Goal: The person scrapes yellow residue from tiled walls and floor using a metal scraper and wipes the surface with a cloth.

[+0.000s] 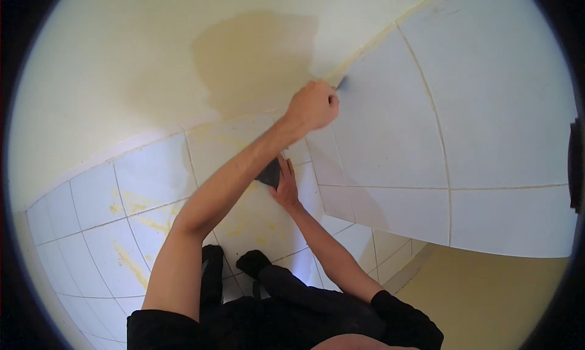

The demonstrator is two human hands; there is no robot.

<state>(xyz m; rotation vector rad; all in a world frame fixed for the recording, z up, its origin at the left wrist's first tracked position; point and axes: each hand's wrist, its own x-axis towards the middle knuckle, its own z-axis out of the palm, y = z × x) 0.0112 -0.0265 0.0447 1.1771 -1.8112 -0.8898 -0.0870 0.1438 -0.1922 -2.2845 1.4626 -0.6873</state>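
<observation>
My left hand (314, 106) is closed in a fist around a small tool. Only the tool's blurred, blue-grey tip (343, 83) shows past the fingers, so its exact kind is unclear. That tip is at the yellowish line where the cream wall (152, 63) meets large white tiles (390, 124). Lower down, partly behind my left forearm, my right hand (286, 185) has its fingers along a dark grey, flat-looking piece (269, 173). My forearm hides part of this dark piece, and I cannot tell what it is.
Smaller white tiles (152, 167) with yellow smears (131, 265) spread below and to the left. My feet in dark footwear (253, 263) stand on tiles. The right-hand tiled section ends in a lower edge above a yellowish surface (487, 301). A dark object (575, 167) sits at the far right rim.
</observation>
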